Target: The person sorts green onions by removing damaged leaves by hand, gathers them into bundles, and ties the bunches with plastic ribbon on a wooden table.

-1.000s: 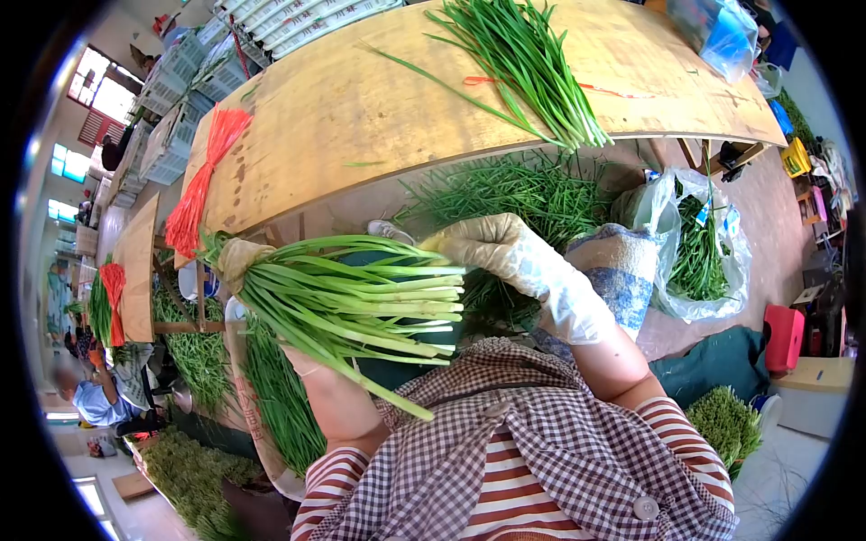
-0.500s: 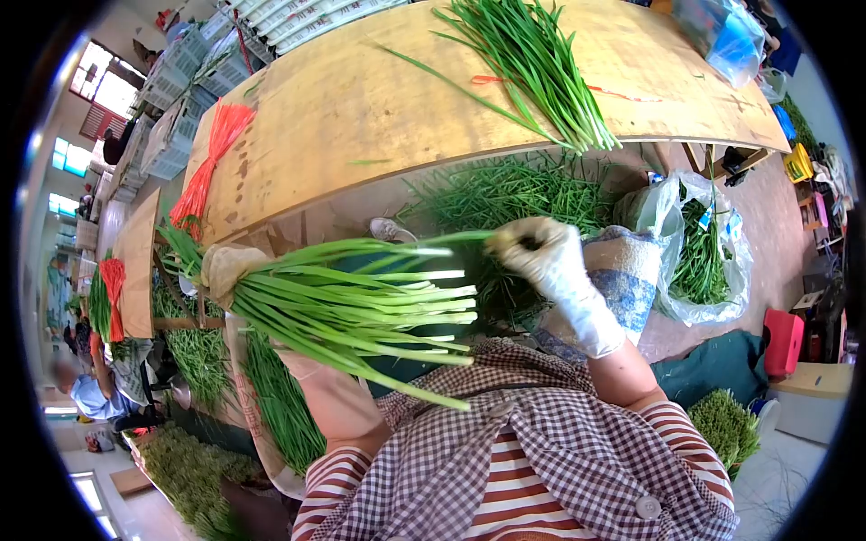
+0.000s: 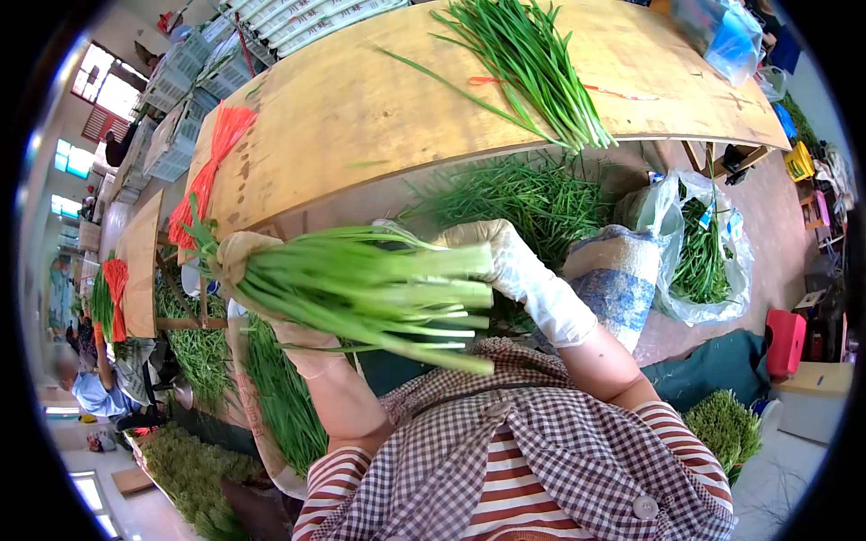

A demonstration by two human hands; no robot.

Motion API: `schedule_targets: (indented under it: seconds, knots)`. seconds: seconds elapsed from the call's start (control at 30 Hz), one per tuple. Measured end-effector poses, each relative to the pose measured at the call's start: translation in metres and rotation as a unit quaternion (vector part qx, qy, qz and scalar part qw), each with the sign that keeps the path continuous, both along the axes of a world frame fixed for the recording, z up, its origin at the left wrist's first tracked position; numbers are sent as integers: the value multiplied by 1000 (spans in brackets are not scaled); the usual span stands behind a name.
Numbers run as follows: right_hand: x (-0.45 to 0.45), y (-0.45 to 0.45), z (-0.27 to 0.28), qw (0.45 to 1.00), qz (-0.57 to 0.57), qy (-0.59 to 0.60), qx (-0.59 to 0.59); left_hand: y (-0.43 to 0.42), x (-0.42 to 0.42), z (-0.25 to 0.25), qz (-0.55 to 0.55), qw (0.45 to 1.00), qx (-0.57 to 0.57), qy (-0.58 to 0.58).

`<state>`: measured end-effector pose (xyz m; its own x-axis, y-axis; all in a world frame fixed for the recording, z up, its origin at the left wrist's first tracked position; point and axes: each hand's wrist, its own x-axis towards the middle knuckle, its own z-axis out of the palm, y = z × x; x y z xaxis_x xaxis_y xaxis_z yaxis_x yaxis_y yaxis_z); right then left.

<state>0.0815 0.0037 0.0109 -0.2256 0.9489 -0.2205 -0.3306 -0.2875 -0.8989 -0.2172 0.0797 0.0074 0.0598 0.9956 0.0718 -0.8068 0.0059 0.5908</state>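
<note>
My left hand (image 3: 242, 260), in a pale glove, is wrapped round the leafy part of a bunch of garlic chives (image 3: 361, 284). The bunch lies sideways above my lap, its pale stalk ends to the right and blurred by motion. My right hand (image 3: 492, 245), gloved in white, is at the upper stalk ends, its fingers partly hidden behind them. Beyond, on the wooden table (image 3: 361, 117), lies another bunch of garlic chives (image 3: 532, 72) across a red tie (image 3: 622, 93).
Red ties (image 3: 216, 167) hang over the table's left corner. Loose green leaves (image 3: 523, 198) are heaped below the table, beside a woven sack (image 3: 613, 279) and a plastic bag (image 3: 708, 261) of greens. A basket of chives (image 3: 280, 406) stands at my left. Another person (image 3: 99, 388) sits far left.
My right hand has come left from a single drawn-out stalk to the bunch's stalk ends. My left hand and the bunch have shifted slightly right.
</note>
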Motion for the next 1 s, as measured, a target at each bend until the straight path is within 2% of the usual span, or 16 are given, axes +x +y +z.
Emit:
schedule_targets:
  seconds: [0.07,0.13,0.23,0.27,0.3,0.37,0.4,0.43,0.5,0.57,0.6,0.67,0.7,0.77,0.8,1.0]
  knots:
    - [0,-3,-6,996,-21,-70,49,24,-9,10,1,999,35,-40]
    - [11,-8,-3,990,-25,-123,61,-1,48,69,175,972,-137,70]
    - [50,-18,-16,985,-92,118,82,32,-19,25,72,993,-44,-81]
    - [62,-21,-24,967,-159,167,107,34,-24,13,-123,973,139,-139]
    - [75,-22,-34,942,-224,215,130,31,-19,22,-20,994,42,-96]
    - [102,-16,-64,937,-329,-102,52,22,-2,46,184,970,-156,-7]
    - [121,-14,-115,902,-331,-277,23,21,-12,40,104,986,-117,-49]
    - [112,-22,-85,766,-199,-611,-27,27,-20,31,92,988,-109,-58]
    - [84,-26,-70,926,-230,-298,6,38,-29,15,69,991,-92,-75]
    - [60,-28,-44,981,-151,-116,39,38,-24,11,102,987,-111,-55]
    - [43,-29,-37,979,-150,-106,88,37,-19,13,112,985,-120,-50]
    - [18,-31,-12,905,-210,-283,239,33,-6,23,125,981,-139,-44]
    - [12,-33,4,822,-232,-406,325,33,-1,29,128,980,-146,-44]
    - [6,-30,1,617,-321,-482,532,36,0,27,140,977,-155,-42]
    - [0,-29,2,565,-337,-506,557,32,10,33,149,975,-163,-39]
    - [-13,-9,3,495,-308,-624,519,41,11,18,179,966,-182,-32]
